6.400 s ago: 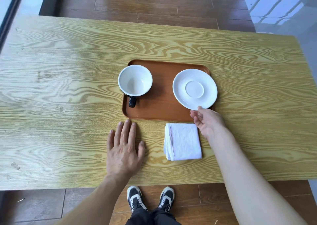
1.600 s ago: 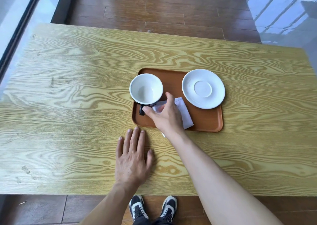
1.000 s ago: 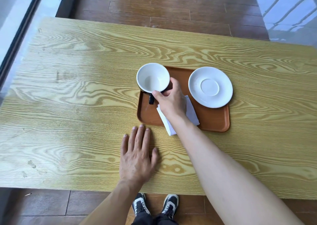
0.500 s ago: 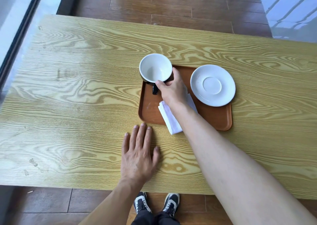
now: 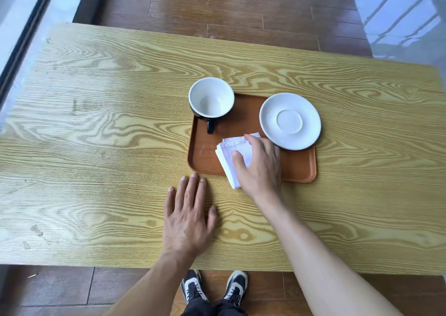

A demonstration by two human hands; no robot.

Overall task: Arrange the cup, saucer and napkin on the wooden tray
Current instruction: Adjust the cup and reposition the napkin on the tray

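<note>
A brown wooden tray (image 5: pixel 299 168) lies mid-table. At its far left corner stands the cup (image 5: pixel 211 97), white inside and black outside, handle pointing toward me. The white saucer (image 5: pixel 290 121) sits on the tray's far right, overhanging the edge. A folded white napkin (image 5: pixel 229 151) lies askew on the tray's front, one corner hanging over the near rim onto the table. My right hand (image 5: pixel 259 166) rests on the napkin, thumb and fingers spread over it; whether it grips the cloth I cannot tell. My left hand (image 5: pixel 187 215) lies flat and open on the table in front of the tray.
The yellow wood-grain table (image 5: pixel 96 146) stretches wide to the left and right of the tray. Beyond its far edge is dark wooden flooring (image 5: pixel 217 4). My shoes (image 5: pixel 214 289) show below the near edge.
My right hand has let go of the cup, which now stands at the tray's far left corner, and has drawn back onto the napkin. The left hand has stayed flat.
</note>
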